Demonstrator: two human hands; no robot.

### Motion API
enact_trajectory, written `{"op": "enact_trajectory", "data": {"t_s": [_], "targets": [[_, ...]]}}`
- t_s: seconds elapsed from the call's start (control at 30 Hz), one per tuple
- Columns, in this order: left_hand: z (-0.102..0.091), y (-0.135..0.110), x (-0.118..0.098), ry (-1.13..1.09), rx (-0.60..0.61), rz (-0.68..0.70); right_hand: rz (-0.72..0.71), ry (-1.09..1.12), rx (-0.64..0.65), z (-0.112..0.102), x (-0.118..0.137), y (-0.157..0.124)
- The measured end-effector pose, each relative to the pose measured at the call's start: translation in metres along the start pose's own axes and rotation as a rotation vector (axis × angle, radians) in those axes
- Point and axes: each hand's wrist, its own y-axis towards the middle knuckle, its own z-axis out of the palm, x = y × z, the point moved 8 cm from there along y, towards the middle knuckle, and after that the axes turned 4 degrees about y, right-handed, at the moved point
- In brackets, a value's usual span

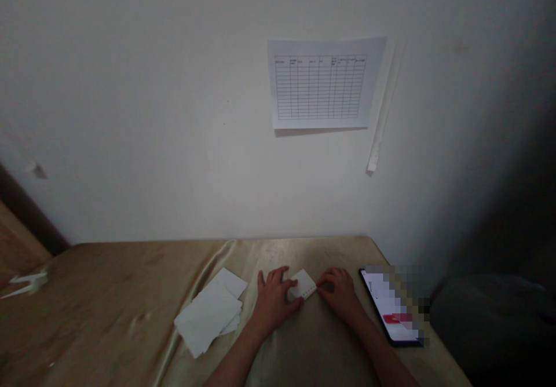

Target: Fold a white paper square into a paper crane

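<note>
A small white folded paper (303, 285) lies on the tan cloth-covered table (108, 294) between my two hands. My left hand (273, 300) rests palm down with its fingers curled onto the paper's left edge, pressing it. From the right, my right hand (341, 291) pinches the paper's other edge with closed fingers. A loose stack of white paper sheets (211, 311) lies just left of my left hand, untouched.
A phone (391, 309) with a lit screen lies at the table's right edge, close to my right wrist. A printed grid sheet (324, 86) hangs on the white wall behind. A white object (28, 283) sits at the far left.
</note>
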Motion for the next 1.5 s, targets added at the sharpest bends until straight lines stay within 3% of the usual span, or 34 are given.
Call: {"op": "enact_trajectory", "data": {"t_s": [0.7, 0.97, 1.5], "targets": [[-0.005, 0.0, -0.003, -0.002, 0.006, 0.02, -0.049, 0.01, 0.006, 0.001, 0.006, 0.003], [-0.004, -0.001, -0.003, -0.012, 0.027, 0.022, -0.165, 0.036, 0.032, 0.001, 0.012, 0.002], [0.002, 0.002, 0.002, -0.031, 0.085, -0.016, -0.148, 0.069, 0.089, 0.004, 0.016, 0.003]]}}
